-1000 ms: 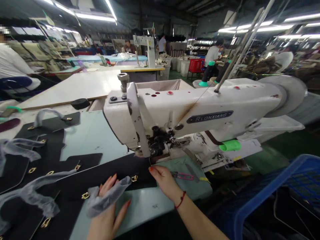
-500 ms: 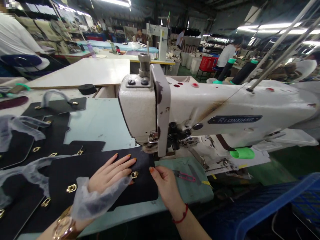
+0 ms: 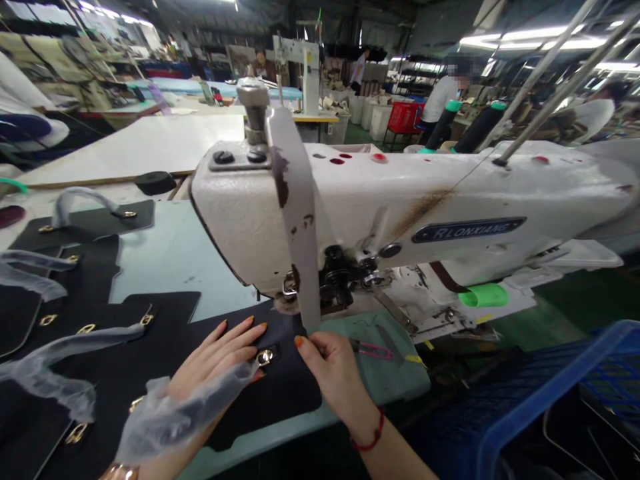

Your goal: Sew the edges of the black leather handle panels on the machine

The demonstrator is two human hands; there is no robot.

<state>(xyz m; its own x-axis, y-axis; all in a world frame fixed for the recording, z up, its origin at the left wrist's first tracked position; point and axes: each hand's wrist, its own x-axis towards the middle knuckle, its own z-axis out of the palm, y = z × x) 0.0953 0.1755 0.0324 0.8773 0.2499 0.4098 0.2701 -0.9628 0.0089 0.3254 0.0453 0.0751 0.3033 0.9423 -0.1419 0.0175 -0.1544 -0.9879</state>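
Panel: black flat leather-like panel (image 3: 275, 393) at lower centre of the frame, on the pale green bench (image 3: 160, 263), its far edge near the metal foot (image 3: 286, 305) of the white sewing machine (image 3: 370, 193).
Left hand: the person's left hand (image 3: 215, 363) lies flat, fingers spread, grip released, under the handle wrapped in translucent plastic (image 3: 185, 417).
Right hand: the right hand (image 3: 335, 373) has thumb and bent fingers at the panel's right edge; I cannot tell whether its grip nips that edge.
Guiding: probably best to press lightly and evenly with the left palm, steering the edge straight with the right.
Clearance: fingertips should stay out from under the foot, and the gold metal clasp (image 3: 265, 358) clear of it.
Handle: keep the loop low over the wrist so it cannot snag.
Since first frame: left fingers, then partly tucked beneath the handle, now stretch towards the foot; the panel has turned, with more black showing at its near side.
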